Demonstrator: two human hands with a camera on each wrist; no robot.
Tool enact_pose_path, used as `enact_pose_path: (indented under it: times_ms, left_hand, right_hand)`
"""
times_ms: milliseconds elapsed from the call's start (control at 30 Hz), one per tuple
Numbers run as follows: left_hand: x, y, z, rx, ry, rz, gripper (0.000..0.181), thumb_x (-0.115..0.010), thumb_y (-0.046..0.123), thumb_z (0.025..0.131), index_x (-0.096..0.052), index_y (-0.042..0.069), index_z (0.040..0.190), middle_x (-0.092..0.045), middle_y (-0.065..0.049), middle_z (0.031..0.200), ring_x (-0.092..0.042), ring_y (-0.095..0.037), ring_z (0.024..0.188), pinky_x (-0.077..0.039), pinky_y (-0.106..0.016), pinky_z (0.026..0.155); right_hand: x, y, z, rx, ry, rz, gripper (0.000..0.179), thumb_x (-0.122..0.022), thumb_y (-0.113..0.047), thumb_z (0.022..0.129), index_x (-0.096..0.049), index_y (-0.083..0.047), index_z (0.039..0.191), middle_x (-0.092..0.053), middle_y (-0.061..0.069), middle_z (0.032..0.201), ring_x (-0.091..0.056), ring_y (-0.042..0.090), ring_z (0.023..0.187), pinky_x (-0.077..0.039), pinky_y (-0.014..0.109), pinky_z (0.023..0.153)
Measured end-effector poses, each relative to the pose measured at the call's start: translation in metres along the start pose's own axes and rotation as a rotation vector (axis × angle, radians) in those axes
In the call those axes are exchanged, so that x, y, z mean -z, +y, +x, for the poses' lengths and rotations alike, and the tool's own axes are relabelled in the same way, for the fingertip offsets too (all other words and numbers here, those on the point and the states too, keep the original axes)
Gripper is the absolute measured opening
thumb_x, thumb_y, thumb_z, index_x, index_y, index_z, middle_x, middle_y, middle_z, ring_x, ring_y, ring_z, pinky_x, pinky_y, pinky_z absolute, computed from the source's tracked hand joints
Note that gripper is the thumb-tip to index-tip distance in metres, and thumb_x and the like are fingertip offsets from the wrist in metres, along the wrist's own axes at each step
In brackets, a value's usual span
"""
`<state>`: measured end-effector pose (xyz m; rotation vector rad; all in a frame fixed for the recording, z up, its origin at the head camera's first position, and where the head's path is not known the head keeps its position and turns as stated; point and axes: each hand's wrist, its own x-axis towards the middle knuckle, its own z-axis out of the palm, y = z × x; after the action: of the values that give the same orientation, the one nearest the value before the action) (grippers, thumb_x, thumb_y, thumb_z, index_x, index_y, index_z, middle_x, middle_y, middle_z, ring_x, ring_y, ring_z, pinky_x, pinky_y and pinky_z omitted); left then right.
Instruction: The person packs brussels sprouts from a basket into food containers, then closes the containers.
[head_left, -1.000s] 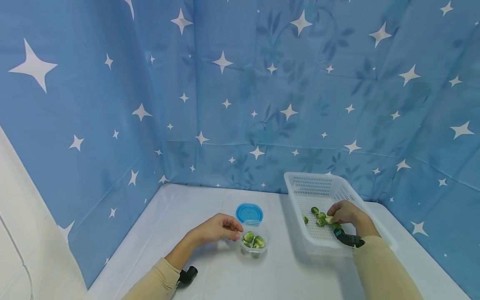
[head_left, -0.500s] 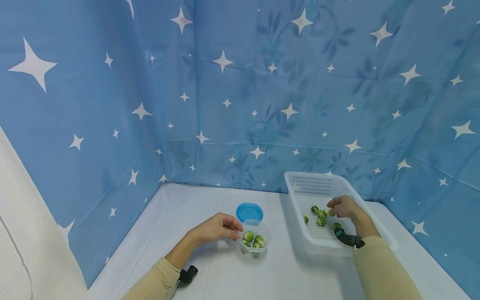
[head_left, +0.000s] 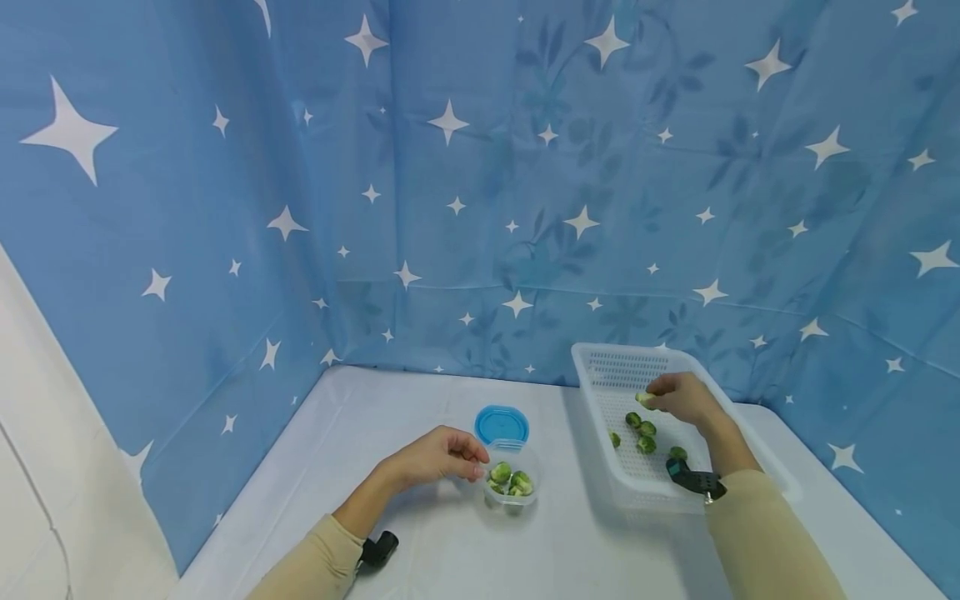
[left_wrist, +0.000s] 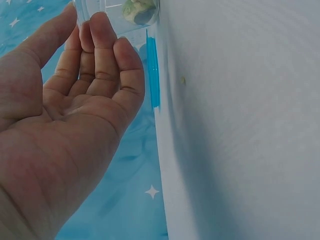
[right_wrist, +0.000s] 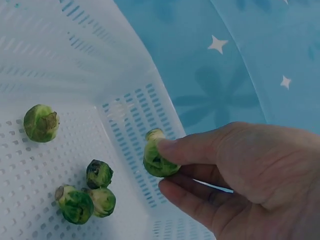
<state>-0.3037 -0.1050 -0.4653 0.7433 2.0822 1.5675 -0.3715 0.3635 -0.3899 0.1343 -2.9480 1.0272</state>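
Observation:
My right hand pinches a Brussels sprout between thumb and fingers, above the white perforated basket. Several other Brussels sprouts lie on the basket floor. At the left side of a small clear plastic container, my left hand holds its rim with thumb and fingertips. Several sprouts sit inside that container. In the left wrist view, the fingertips overlap the container wall, and their exact contact is partly hidden.
A round blue lid lies just behind the container on the white table. Blue star-patterned curtains stand behind and at both sides. The basket's raised walls lie between the right hand and the container.
My right hand has picked a Brussels sprout from the group and raised it toward the back of the basket. The left hand stays at the container.

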Motion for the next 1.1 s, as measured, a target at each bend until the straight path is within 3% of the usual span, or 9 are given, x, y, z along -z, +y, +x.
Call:
enact_pose_path:
  times_ms: [233,633,1100]
  left_hand:
    - [-0.001,0.003,-0.001,-0.008,-0.012,0.001,0.032,-0.072,0.013,0.098,-0.068,-0.008,0.123,-0.074,0.000,0.104,-0.069,-0.015,0.091,-0.057,-0.037,0.083]
    - [0.001,0.002,-0.001,-0.006,-0.004,-0.004,0.030,-0.072,0.014,0.098,-0.069,-0.005,0.122,-0.074,-0.001,0.103,-0.070,-0.016,0.091,-0.058,-0.038,0.084]
    - [0.000,0.003,-0.001,0.009,0.004,-0.002,0.031,-0.072,0.014,0.098,-0.069,-0.005,0.121,-0.075,0.000,0.101,-0.070,-0.015,0.090,-0.057,-0.037,0.083]
  right_hand:
    - [-0.005,-0.026,-0.002,0.100,0.036,-0.048,0.030,-0.072,-0.017,0.099,-0.070,0.006,0.118,-0.072,0.023,0.109,-0.068,0.032,0.096,-0.056,0.047,0.079]
    - [-0.012,-0.077,-0.006,0.324,0.072,-0.096,0.029,-0.068,-0.012,0.101,-0.070,0.004,0.125,-0.073,0.023,0.116,-0.069,0.037,0.103,-0.058,0.051,0.084]
    - [-0.031,-0.123,-0.023,0.411,0.064,-0.081,0.024,-0.071,-0.011,0.099,-0.073,-0.003,0.122,-0.074,0.015,0.114,-0.071,0.032,0.103,-0.060,0.047,0.084]
